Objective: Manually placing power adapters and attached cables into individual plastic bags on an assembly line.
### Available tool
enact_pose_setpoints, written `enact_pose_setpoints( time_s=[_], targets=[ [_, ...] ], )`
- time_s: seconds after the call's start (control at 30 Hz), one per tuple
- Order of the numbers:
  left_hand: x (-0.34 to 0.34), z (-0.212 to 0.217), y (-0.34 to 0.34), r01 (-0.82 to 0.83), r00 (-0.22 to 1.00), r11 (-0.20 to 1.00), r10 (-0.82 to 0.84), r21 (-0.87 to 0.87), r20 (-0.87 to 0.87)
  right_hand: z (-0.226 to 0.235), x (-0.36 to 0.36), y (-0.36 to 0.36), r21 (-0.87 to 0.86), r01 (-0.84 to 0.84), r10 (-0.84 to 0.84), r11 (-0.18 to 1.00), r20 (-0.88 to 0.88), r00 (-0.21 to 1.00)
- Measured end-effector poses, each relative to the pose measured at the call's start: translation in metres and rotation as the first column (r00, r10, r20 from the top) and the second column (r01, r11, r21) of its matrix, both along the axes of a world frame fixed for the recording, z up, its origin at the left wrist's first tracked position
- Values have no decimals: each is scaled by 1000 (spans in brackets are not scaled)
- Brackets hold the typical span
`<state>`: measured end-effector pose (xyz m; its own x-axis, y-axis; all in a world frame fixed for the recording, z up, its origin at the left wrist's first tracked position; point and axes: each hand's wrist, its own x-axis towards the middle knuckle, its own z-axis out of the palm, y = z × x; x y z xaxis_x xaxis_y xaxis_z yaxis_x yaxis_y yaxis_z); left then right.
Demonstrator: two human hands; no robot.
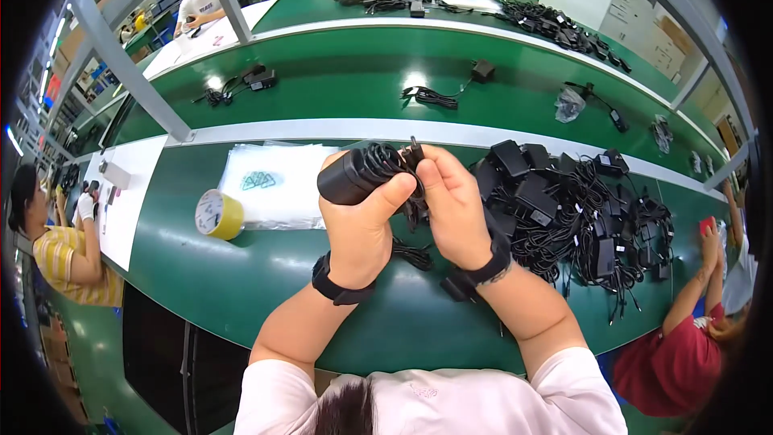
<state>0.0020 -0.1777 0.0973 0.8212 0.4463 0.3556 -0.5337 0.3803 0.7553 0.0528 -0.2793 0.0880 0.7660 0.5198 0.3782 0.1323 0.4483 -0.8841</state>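
Observation:
Above the green table, my left hand (362,229) is closed round a black power adapter (348,180) and its coiled black cable (378,161). My right hand (452,213) pinches the cable's end beside the coil, near a small plug (415,147) that points up. A dark band circles each wrist. Below my hands, another bundled black cable (412,254) lies on the table. To the right spreads a large heap of black adapters and cables (576,217). Clear plastic bags (278,189) lie in a stack to the left, beside a yellow tape roll (218,215).
A white-edged shelf (346,89) behind the table holds several adapters and a crumpled plastic bag (570,105). Grey metal posts (133,60) rise at both sides. Co-workers sit at left, right and across, with more adapters (555,24) at the far table.

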Motion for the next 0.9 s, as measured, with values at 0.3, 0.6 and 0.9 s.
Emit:
enact_pose_setpoints(
  time_s=[0.3,0.6,0.9],
  targets=[
    [-6,1,0,-171,971,985,172,21,-166,-7,-15,10,-98,116,-79,988,318,945],
    [-22,-8,16,374,917,916,-389,-144,-89,-9,3,-6,-158,353,-132,922,730,671],
    [-29,-88,181,82,525,-134,848,988,72,23,31,-44,67,345,-350,936,275,895]
  ],
)
